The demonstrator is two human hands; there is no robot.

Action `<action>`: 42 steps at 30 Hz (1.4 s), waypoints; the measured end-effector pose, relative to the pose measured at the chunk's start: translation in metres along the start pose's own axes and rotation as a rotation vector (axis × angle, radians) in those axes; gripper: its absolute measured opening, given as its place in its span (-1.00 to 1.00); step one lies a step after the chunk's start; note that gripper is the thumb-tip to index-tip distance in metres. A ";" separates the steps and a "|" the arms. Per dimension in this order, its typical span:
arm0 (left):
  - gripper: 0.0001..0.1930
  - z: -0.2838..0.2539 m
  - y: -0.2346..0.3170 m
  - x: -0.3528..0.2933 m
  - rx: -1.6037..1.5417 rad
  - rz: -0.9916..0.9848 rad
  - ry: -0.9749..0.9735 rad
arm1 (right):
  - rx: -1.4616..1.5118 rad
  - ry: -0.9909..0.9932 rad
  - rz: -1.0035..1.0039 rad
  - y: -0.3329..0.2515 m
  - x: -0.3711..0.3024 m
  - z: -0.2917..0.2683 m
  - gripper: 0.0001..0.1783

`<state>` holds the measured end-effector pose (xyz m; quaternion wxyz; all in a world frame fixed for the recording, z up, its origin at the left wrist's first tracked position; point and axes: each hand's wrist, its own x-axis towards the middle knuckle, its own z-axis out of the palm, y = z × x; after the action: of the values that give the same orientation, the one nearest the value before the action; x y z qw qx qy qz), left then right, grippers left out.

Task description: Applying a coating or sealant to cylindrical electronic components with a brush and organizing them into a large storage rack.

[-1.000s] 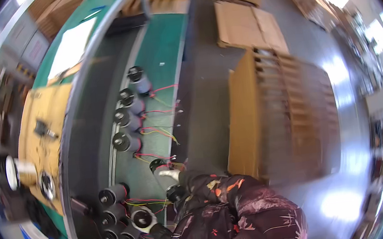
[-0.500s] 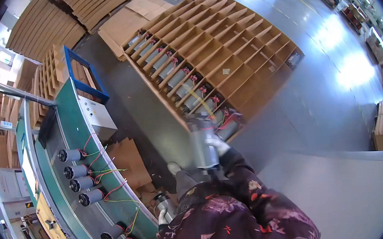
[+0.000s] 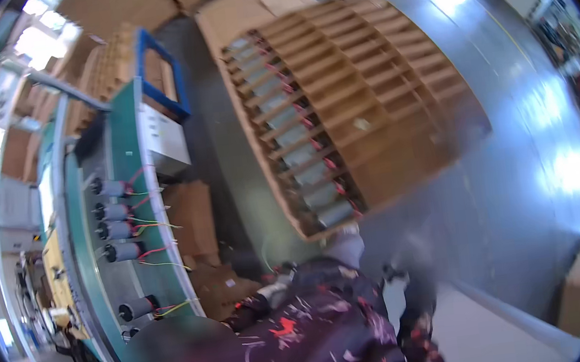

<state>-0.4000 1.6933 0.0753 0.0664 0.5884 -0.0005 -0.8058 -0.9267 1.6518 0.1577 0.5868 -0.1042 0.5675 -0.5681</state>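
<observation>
The person's gloved hand (image 3: 344, 245), pale and blurred, reaches out over the dark patterned sleeve (image 3: 320, 320) to the near edge of a large cardboard divider crate (image 3: 395, 97) that stands on the grey floor (image 3: 518, 176) in the middle of the scene. Which hand it is, and whether its grip is clenched or released, I cannot tell (motion blur smears the fingers). The hand sits just beside the nearest silver cylinder (image 3: 336, 213), the last in a row of such cylinders with red wires lying in the crate's left column of cells; the cells further right look empty. A second blurred shape at the right of the sleeve (image 3: 404, 275) may be the other hand, but it is too smeared to read. To the left runs a green conveyor bench (image 3: 122, 150) carrying a line of dark-capped cylinders (image 3: 121, 252) with red and yellow leads. Flat cardboard sheets (image 3: 194, 220) lie on the floor between bench and crate, and more stacked cardboard sits at the far side.
</observation>
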 end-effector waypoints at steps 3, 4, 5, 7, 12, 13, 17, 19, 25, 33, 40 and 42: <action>-0.71 0.016 -0.019 0.009 0.014 0.152 0.014 | -0.541 -0.198 0.014 -0.068 0.074 0.046 -0.22; -0.66 0.031 -0.022 0.005 0.146 0.146 0.135 | -0.718 -0.191 0.104 -0.061 0.118 0.046 -0.02; -0.66 0.070 0.028 0.029 0.258 0.116 0.024 | -0.774 -0.169 -0.042 -0.056 0.167 -0.035 0.13; -0.55 0.097 0.038 0.038 0.044 0.023 0.022 | -1.512 -0.350 -0.050 -0.075 0.220 -0.018 0.29; -0.48 0.150 0.000 0.010 -0.309 0.127 -0.091 | -2.153 -0.959 0.212 -0.116 0.234 0.111 0.02; -0.46 0.164 0.004 0.008 -0.281 0.182 -0.030 | -2.202 -1.011 0.183 -0.105 0.244 0.106 -0.01; -0.41 0.241 0.055 -0.025 -0.099 0.316 0.053 | -2.193 -1.113 0.148 -0.074 0.261 0.115 -0.02; -0.39 0.273 0.079 -0.021 -0.060 0.386 0.051 | -2.211 -1.130 0.095 -0.058 0.276 0.112 0.01; -0.28 0.389 0.164 -0.007 0.339 0.525 0.092 | -1.950 -1.010 -0.236 -0.037 0.303 0.077 -0.65; -0.20 0.580 0.248 0.146 1.013 0.363 0.066 | -1.292 -0.517 -0.092 -0.153 0.315 -0.162 -0.69; -0.38 0.758 0.303 0.223 1.514 0.377 0.168 | -1.352 -0.021 0.213 -0.260 0.267 -0.354 -0.67; -0.40 0.771 0.303 0.254 1.509 0.400 0.217 | -1.403 -0.010 0.281 -0.267 0.261 -0.370 -0.64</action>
<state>-1.1745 1.3057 0.0950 -0.2076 0.5387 -0.6467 -0.4985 -1.4386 1.5513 0.0957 0.4516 -0.3856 0.8045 0.0124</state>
